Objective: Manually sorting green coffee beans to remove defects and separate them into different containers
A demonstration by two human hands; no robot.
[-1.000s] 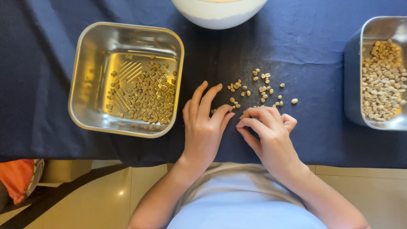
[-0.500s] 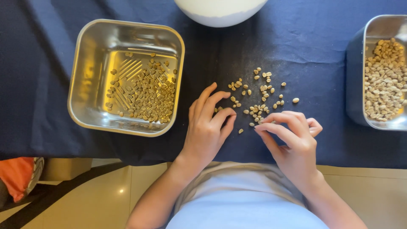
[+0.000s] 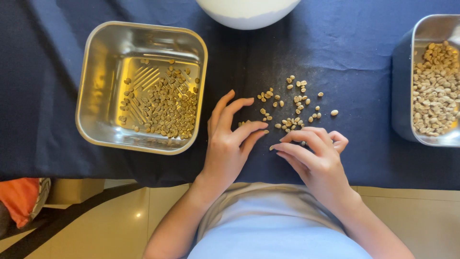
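Observation:
A loose scatter of pale green beans lies on the dark blue cloth. My left hand rests flat on the cloth just left of the scatter, fingers spread, fingertips beside a few beans. My right hand is below the scatter with fingers curled, its fingertips touching beans at the near edge; whether one is pinched I cannot tell. A square steel tray on the left holds many darker beans. Another steel tray at the right edge holds lighter beans.
A white bowl sits at the top centre, cut off by the frame. The cloth ends at the table's near edge above a tiled floor. An orange object lies at the lower left.
My right hand moved out to the right, then came back left toward the near beans. My left hand shifted slightly and spread its fingers. More beans now show uncovered.

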